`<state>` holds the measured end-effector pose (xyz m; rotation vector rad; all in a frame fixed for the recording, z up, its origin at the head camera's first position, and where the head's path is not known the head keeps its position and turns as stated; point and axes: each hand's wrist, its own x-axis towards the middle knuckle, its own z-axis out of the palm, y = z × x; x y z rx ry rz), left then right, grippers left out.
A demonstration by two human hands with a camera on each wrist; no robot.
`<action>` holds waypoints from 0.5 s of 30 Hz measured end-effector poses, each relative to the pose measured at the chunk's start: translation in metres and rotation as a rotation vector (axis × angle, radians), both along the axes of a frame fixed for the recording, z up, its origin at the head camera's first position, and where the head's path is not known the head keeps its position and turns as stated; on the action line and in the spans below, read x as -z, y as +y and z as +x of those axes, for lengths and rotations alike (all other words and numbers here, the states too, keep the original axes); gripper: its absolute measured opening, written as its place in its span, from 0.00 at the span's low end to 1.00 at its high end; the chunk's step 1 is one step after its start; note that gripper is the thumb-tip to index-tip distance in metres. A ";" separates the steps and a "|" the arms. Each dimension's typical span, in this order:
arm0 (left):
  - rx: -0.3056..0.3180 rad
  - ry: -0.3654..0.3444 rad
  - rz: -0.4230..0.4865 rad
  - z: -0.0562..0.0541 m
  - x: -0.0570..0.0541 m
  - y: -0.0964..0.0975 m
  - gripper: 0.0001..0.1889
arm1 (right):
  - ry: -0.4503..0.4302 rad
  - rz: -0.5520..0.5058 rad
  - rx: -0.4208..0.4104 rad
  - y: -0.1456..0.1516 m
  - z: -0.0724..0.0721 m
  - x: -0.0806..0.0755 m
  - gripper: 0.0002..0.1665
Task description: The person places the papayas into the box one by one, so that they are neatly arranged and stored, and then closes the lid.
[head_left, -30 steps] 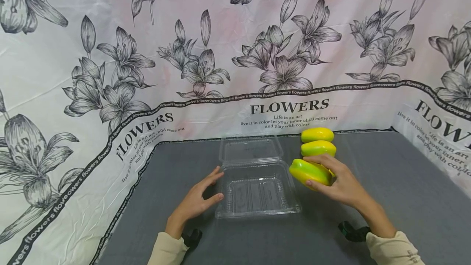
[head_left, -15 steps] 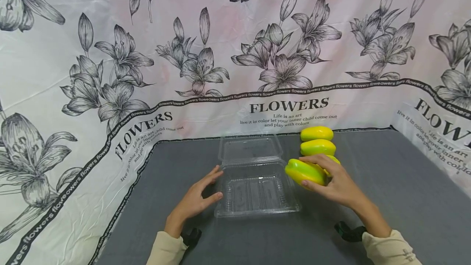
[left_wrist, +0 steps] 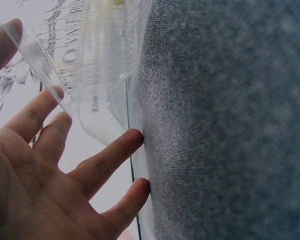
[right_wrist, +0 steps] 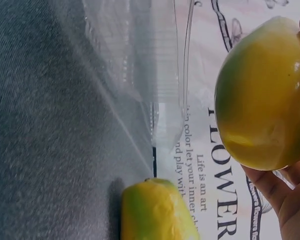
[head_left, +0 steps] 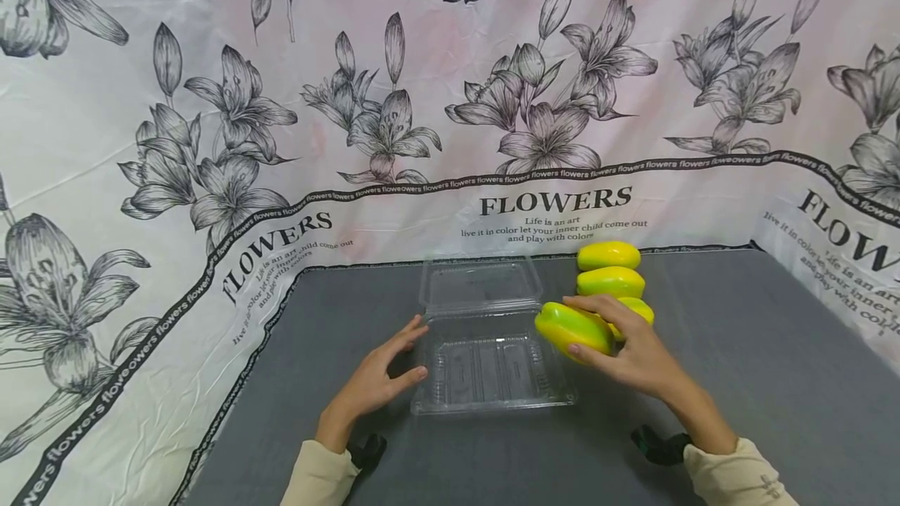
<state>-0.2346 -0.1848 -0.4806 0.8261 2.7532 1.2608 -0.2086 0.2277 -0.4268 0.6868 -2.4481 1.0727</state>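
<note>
My right hand [head_left: 638,356] grips a smooth yellow-green papaya [head_left: 571,329], fingers over the far side and thumb on the near side. The fruit hangs over the right rim of a clear plastic clamshell container [head_left: 492,406], whose lid [head_left: 481,284] lies folded back behind it. In the right wrist view the held papaya [right_wrist: 262,95] is lifted above the table. My left hand [head_left: 371,381] stays at the container's left side with spread fingers. In the left wrist view some fingertips [left_wrist: 55,95] touch the clear rim, while lower ones meet the grey cloth.
Behind my right hand, three more papayas [head_left: 610,283] lie in a row on the grey table [head_left: 492,459], right of the container. A white flower-printed curtain [head_left: 394,225] stands along the back and sides.
My right hand has carried the papaya left, from beside the container to over its right rim, uncovering more of the papaya behind it. The left hand and container have stayed put.
</note>
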 end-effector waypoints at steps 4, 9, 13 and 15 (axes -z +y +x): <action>0.000 0.006 0.001 -0.001 0.000 0.001 0.34 | 0.012 0.018 -0.003 -0.005 -0.002 -0.002 0.39; -0.009 -0.003 -0.006 -0.001 0.000 0.001 0.34 | 0.006 0.006 -0.035 -0.013 -0.005 -0.005 0.37; -0.012 -0.004 -0.009 0.000 0.000 0.001 0.34 | 0.005 -0.015 -0.067 -0.019 -0.006 -0.005 0.36; -0.010 -0.004 -0.006 0.001 0.000 0.001 0.34 | 0.004 -0.029 -0.081 -0.023 -0.006 -0.004 0.36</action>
